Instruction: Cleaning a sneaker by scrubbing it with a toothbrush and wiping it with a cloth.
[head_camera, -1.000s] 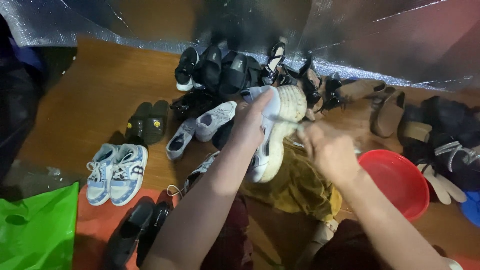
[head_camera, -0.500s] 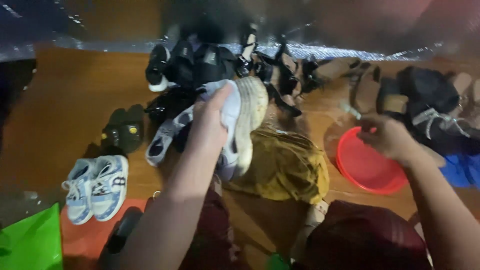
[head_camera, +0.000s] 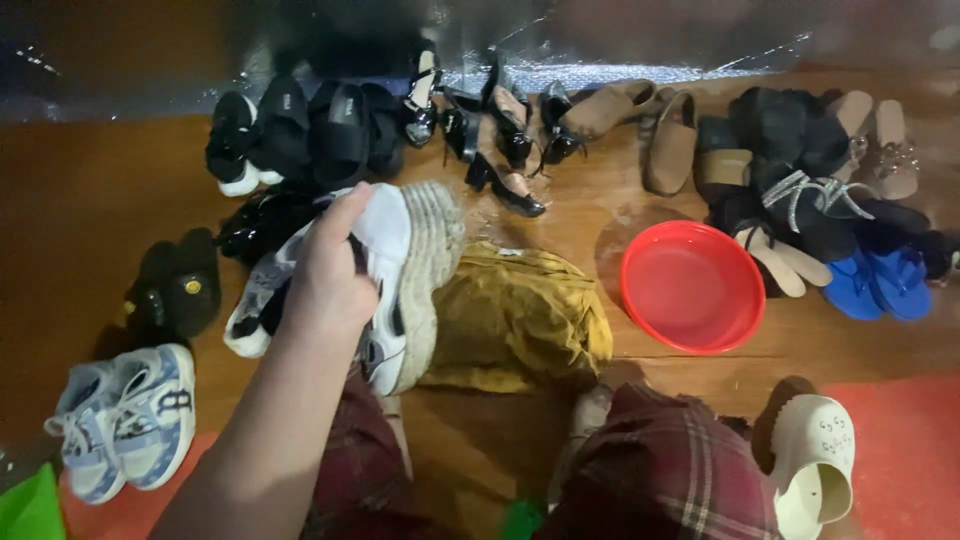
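Our left hand (head_camera: 325, 280) is wrapped around a white sneaker (head_camera: 400, 280) with a rope-style sole, held up over the wooden floor (head_camera: 80, 210); our right hand's out of shot. Just right of it sits a mustard cloth (head_camera: 520, 320), then a red bowl (head_camera: 692, 287), with shoes all around.

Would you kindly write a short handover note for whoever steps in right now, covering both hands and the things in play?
Left hand: grip closed on a white shoe with a rope sole, held up on its side above the floor.
Right hand: out of view.
Mustard cloth lies crumpled on the wooden floor, beside the shoe; red basin sits to its right, nothing visible inside.
Many other shoes line the wall; pale blue sneakers lie at the near left.
The pictures do not show what is done or what is left.
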